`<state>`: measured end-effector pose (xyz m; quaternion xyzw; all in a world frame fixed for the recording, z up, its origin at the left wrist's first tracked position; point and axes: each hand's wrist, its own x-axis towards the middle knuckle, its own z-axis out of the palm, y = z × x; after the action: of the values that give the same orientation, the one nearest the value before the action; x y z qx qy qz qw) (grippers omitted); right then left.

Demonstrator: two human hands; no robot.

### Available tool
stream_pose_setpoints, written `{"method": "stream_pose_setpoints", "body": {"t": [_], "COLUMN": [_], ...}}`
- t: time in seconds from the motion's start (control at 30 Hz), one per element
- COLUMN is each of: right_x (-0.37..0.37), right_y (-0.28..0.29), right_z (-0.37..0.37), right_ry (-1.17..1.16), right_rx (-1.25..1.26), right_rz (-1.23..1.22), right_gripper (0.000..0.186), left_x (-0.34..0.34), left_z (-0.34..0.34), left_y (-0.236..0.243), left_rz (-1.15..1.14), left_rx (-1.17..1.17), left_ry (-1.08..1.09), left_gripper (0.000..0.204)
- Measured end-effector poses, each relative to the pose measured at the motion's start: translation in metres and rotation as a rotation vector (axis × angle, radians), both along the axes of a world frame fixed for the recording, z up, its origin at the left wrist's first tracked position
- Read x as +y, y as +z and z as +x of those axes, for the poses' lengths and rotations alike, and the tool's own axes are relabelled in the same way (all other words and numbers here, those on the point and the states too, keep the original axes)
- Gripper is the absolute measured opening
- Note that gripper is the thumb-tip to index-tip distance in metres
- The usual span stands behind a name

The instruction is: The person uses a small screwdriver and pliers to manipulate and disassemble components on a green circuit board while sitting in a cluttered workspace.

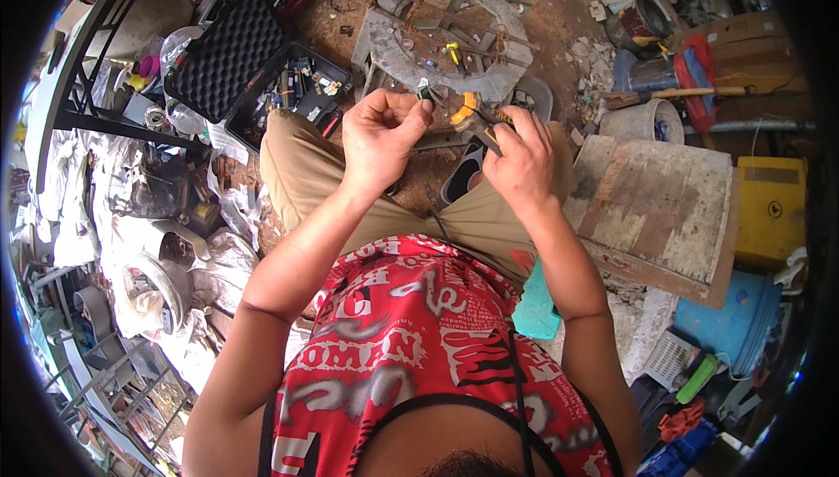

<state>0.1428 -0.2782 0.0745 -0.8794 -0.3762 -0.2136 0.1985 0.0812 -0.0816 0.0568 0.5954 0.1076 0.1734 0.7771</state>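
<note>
My left hand (382,138) is closed in a pinch above my lap. Between its thumb and fingertips sits a small dark green part (425,92) with a pale tip, too small to name. My right hand (526,161) grips yellow-and-black pliers (479,119), whose jaws point left toward that part. Whether the jaws touch it I cannot tell. Beyond both hands stands a round grey metal frame (384,33), worn and rusty. Lying across its middle is a yellow-and-black hand tool (455,57).
An open black case (336,75) with foam in its lid holds small parts at my left. To the right are a worn wooden board (655,210), a whitish bucket (642,121), a yellow container (769,206) and a blue tub (730,320). Plastic bags and scrap (157,180) crowd the left.
</note>
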Motion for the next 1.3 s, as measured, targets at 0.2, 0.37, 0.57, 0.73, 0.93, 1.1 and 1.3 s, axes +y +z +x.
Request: {"method": "stream_pose_setpoints", "body": {"t": [0.2,0.37,0.57,0.73,0.93,1.1,1.3], "right_x": [-0.006,-0.012,-0.015,-0.021,-0.03,-0.031,-0.029], "right_y": [-0.011,-0.017,-0.006,-0.009,-0.016,-0.017,-0.014], "right_z": [0.007,0.011,0.023,0.022,0.016,0.023,0.033], "right_ry": [0.15,0.266,0.323,0.411,0.532,0.469,0.415], "right_rx": [0.708,1.243,1.532,1.883,2.219,2.157,1.767], "right_rz": [0.203,0.368,0.331,0.373,0.496,0.388,-0.033], "right_gripper": [0.007,0.008,0.004,0.009,0.013,0.011,0.009], "left_x": [0.023,0.043,0.057,0.073,0.08,0.079,0.07], "left_z": [0.002,0.003,0.005,0.012,0.017,0.003,-0.007], "left_y": [0.005,0.01,0.018,0.026,0.049,0.034,0.024], "left_rz": [0.099,0.146,0.619,0.955,1.288,1.145,1.292], "left_rx": [0.06,0.096,0.076,-0.204,-0.433,-0.259,-0.349], "left_ry": [-0.114,-0.231,-0.22,-0.3,-0.46,-0.482,-0.568], "left_gripper": [0.015,0.014,0.008,0.011,0.018,0.02,0.026]}}
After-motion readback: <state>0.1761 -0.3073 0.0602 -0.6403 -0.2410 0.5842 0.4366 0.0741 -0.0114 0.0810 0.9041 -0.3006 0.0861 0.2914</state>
